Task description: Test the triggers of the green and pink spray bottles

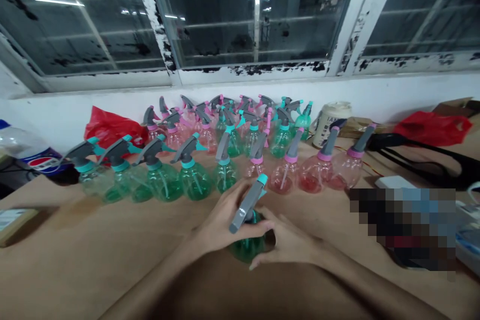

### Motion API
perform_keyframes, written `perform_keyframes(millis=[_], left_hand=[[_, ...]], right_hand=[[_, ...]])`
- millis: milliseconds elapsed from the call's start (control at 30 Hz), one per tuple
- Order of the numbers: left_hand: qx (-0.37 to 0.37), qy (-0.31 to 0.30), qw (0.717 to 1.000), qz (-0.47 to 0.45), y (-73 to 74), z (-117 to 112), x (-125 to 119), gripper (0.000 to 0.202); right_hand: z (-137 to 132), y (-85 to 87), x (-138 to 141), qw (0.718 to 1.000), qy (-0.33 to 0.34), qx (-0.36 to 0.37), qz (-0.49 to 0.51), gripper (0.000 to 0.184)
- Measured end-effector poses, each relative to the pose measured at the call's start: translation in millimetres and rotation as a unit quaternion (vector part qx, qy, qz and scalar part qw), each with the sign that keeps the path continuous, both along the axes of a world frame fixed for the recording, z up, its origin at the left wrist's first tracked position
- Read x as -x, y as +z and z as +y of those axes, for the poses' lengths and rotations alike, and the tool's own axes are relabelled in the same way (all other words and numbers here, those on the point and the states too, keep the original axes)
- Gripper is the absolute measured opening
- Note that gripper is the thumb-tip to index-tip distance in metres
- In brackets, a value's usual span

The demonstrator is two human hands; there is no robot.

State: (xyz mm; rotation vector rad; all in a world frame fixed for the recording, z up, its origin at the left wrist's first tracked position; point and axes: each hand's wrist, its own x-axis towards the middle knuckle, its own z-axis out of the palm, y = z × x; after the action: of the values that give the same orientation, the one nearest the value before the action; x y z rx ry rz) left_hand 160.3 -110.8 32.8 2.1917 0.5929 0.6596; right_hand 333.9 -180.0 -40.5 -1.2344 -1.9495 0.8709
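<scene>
A green spray bottle (245, 249) with a grey trigger head (247, 202) stands on the brown table (93, 255) right in front of me. My left hand (221, 220) wraps round its neck from the left. My right hand (288, 242) clasps the body from the right. Both hands are closed on it. Behind it runs a row of green spray bottles (165, 175) and pink spray bottles (311, 170), with several more crowded further back by the wall.
A red plastic bag (108, 127) lies at back left, another red bag (431, 127) at back right. A Pepsi bottle (33, 157) lies at far left. A white jar (332, 120), black straps (423, 152) and small boxes sit right.
</scene>
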Motion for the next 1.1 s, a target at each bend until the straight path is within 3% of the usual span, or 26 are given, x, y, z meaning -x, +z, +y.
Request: perform_keyframes(millis=[200, 367, 467, 533, 667, 867, 967, 1100], left_hand=[[0.003, -0.028, 1.000, 0.000, -2.3, 5.9, 5.8, 0.064], [-0.037, 0.127, 0.989, 0.072, -4.2, -6.2, 10.5, 0.075], [-0.044, 0.172, 0.983, 0.042, -13.8, -21.3, 4.8, 0.083], [-0.010, 0.173, 0.985, 0.003, -25.4, -30.7, 1.6, 0.091], [0.046, 0.164, 0.985, -0.035, -53.2, -46.5, 4.3, 0.104], [0.060, 0.144, 0.986, 0.051, -82.6, -66.4, 7.2, 0.097], [0.028, 0.127, 0.988, 0.084, -87.1, -66.1, 3.4, 0.095], [-0.075, 0.060, 0.984, 0.152, -87.5, -46.2, 12.2, 0.096]], right_hand=[[2.0, 12.2, -21.8, 0.998, 0.043, 0.031, -0.031, 0.092], [-14.4, 23.2, -33.1, 0.998, -0.016, 0.052, 0.002, 0.110], [-20.3, 31.6, -22.0, 0.994, -0.072, 0.026, 0.074, 0.112], [-18.3, 37.1, -9.7, 0.991, -0.092, -0.018, 0.093, 0.104], [-8.9, 45.2, 11.9, 0.987, -0.098, -0.096, 0.081, 0.072], [-5.2, 50.8, 20.4, 0.979, -0.139, -0.099, 0.112, 0.036], [-3.8, 52.3, 15.9, 0.978, -0.134, -0.099, 0.124, 0.030], [-2.0, 51.0, 9.1, 0.974, -0.150, -0.122, 0.119, 0.026]])
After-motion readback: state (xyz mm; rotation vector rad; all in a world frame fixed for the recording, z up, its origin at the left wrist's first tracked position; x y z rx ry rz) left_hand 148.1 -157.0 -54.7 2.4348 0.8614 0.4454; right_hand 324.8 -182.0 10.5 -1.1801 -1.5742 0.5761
